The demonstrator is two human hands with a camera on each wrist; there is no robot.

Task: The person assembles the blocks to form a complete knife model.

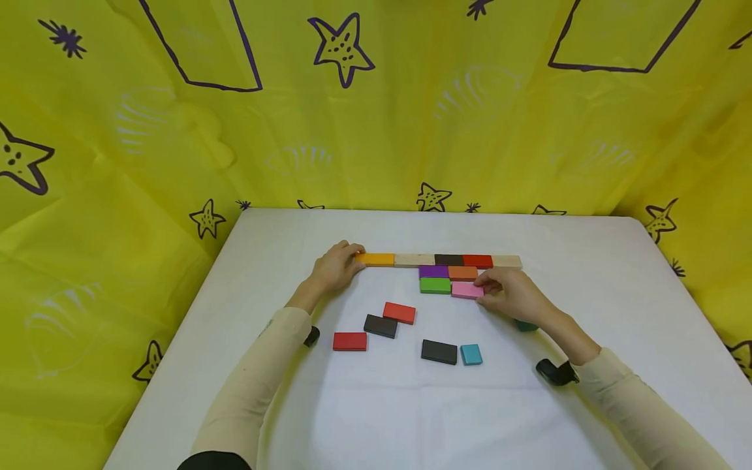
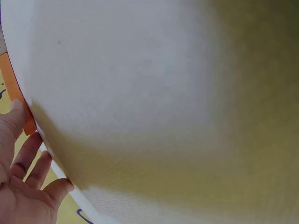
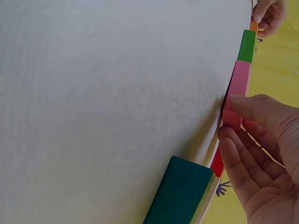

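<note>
My right hand (image 1: 512, 295) pinches the right end of a pink block (image 1: 467, 290) between thumb and fingers. This block lies end to end with a green block (image 1: 435, 285), below a purple block (image 1: 433, 271) and an orange-red block (image 1: 463, 273). At the far left of the top row, my left hand (image 1: 339, 266) grips the end of a yellow-orange block (image 1: 376, 260), its thumb on the near face in the left wrist view. That row continues with a pale wood block (image 1: 414, 260), a dark brown block (image 1: 449, 260), a red block (image 1: 477, 261) and another pale block (image 1: 507, 261).
Nearer me lie a red block (image 1: 399, 313), a dark block (image 1: 380, 326), another red block (image 1: 350, 341), a black block (image 1: 439, 352) and a small blue block (image 1: 471, 354). A dark green block (image 3: 180, 189) sits below my right wrist. Yellow patterned cloth (image 1: 399, 130) hangs behind the white table.
</note>
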